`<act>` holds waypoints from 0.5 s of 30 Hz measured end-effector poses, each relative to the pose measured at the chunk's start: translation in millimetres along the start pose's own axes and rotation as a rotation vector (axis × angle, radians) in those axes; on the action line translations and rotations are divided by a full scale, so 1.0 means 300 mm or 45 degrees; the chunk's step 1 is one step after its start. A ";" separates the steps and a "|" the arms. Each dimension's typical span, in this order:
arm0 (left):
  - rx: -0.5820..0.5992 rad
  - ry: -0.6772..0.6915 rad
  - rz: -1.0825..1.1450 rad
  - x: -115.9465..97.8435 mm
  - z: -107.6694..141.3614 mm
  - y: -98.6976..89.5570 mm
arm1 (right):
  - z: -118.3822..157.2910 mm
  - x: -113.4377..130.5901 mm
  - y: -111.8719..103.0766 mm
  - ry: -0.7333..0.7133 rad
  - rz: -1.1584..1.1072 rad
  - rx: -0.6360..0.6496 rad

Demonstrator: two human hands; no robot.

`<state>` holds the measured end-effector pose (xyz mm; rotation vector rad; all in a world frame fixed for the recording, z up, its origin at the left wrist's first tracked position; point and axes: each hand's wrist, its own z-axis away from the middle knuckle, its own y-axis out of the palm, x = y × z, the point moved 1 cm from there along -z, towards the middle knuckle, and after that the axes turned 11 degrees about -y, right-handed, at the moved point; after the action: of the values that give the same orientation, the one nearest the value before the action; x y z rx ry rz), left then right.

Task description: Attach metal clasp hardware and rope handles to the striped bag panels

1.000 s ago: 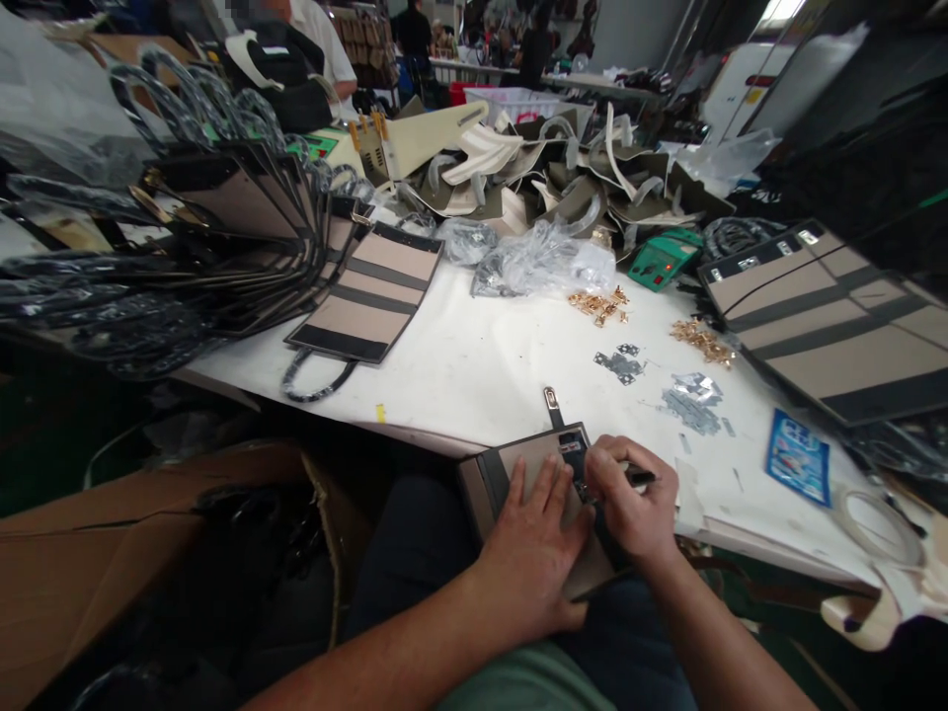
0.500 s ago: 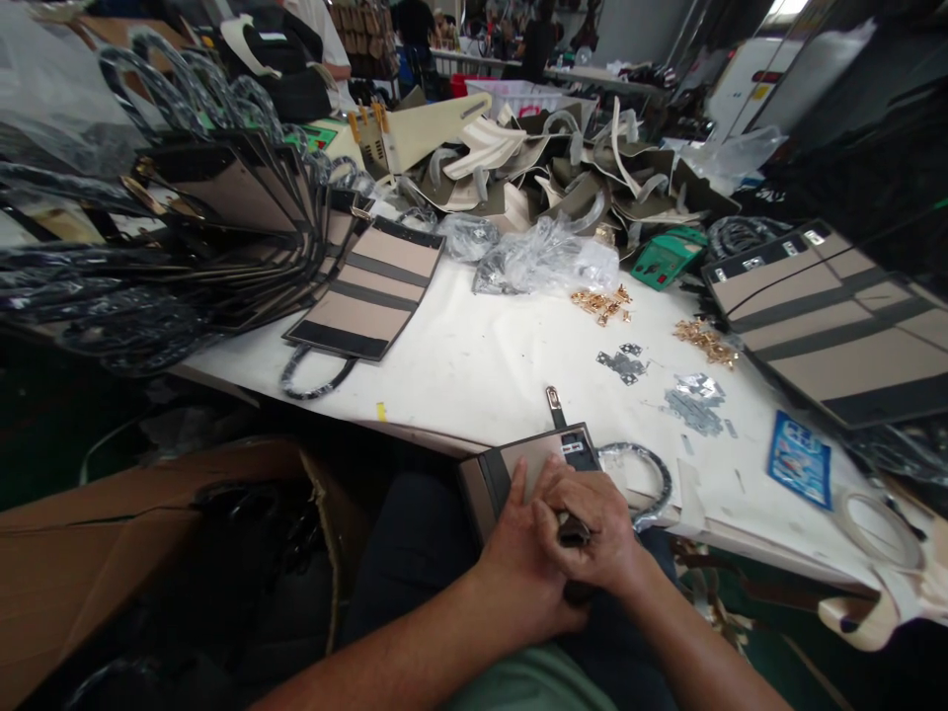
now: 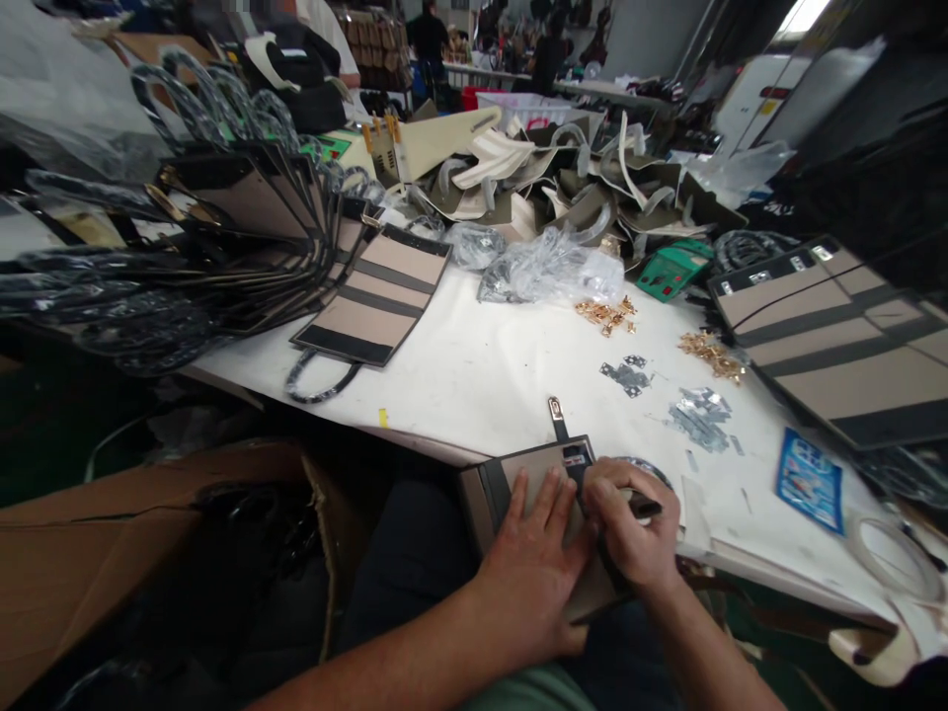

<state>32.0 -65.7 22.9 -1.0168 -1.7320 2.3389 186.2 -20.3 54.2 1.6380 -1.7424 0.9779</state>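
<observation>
A beige bag panel with dark trim [image 3: 529, 464] lies across my lap against the table edge. My left hand [image 3: 529, 553] rests flat on it, fingers spread. My right hand [image 3: 633, 523] is closed in a fist at the panel's right edge, around a tool whose dark end [image 3: 644, 505] sticks out; its tip is hidden. Near the panel's top corner sits a small metal plate [image 3: 574, 456]. A short dark strap with a metal clasp [image 3: 556, 413] points away over the table. Behind my right hand shows part of a plastic-wrapped loop handle [image 3: 653, 471].
On the white table [image 3: 474, 375] lie gold fittings [image 3: 607, 314], thin metal plates [image 3: 700, 417] and a blue packet [image 3: 809, 479]. Stacked panels [image 3: 252, 197] stand left, another panel [image 3: 836, 326] right. A cardboard box [image 3: 185, 484] is below left. People are in the background.
My right hand has moved right, off my left hand, to the panel's right edge, with the tool still in it. My left hand now shows flat and uncovered. The view has shifted slightly.
</observation>
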 end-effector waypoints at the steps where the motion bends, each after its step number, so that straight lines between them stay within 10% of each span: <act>1: 0.001 0.002 0.001 0.000 0.001 -0.001 | 0.009 -0.018 -0.004 0.036 0.013 0.009; 10: 0.010 -0.012 -0.014 -0.005 0.005 -0.006 | 0.012 -0.052 -0.010 0.126 0.016 -0.064; 15: -0.047 -0.016 -0.086 0.009 0.002 0.028 | 0.126 0.014 -0.142 0.398 0.291 -0.175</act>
<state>32.4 -68.0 14.4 -0.9358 -1.7905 2.2860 231.1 -52.9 41.4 1.1483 -1.7598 1.1229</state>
